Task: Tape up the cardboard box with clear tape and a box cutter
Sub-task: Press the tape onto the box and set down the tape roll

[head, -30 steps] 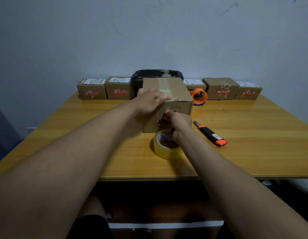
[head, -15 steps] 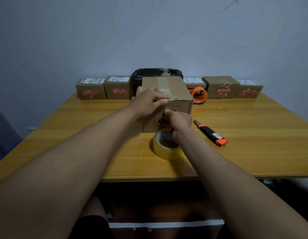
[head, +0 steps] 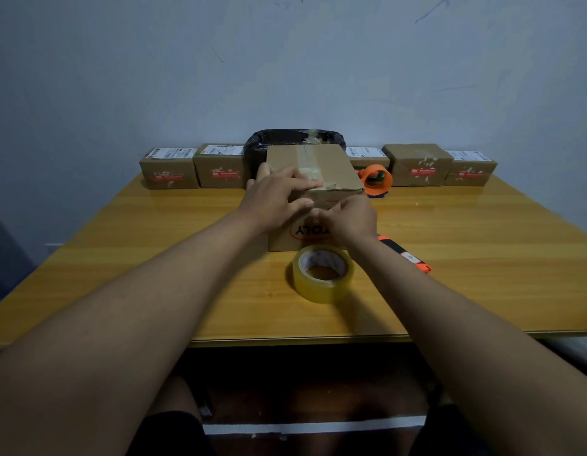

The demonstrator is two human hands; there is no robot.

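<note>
I look down on a broad yellow-orange wooden table (head: 121,278) set against a plain pale blue-grey wall (head: 154,77), in dim light. A row of small brown cardboard parcels (head: 219,166) lines the far edge, with a black plastic-lined bin (head: 295,138) at the middle and an orange tape dispenser (head: 377,179) to its right.

In the middle of the table, nearer than that row, stands the task's brown cardboard box (head: 331,166), its top flaps closed. A strip of clear tape (head: 306,162) already runs along the top seam and over the near edge, so I judge the sealing well under way; pressing the end down the near face, and perhaps cutting, is left.

My left hand (head: 279,199) lies flat over the near top edge, fingers spread and pressing, gripping nothing. My right hand (head: 351,218) is curled against the near face, fingertips pinched together; whether they hold a tape end I cannot tell.

Just near of the box a roll of clear yellowish tape (head: 323,273) lies flat. To its right lies a black and orange box cutter (head: 413,258), partly hidden by my right wrist, untouched.
</note>
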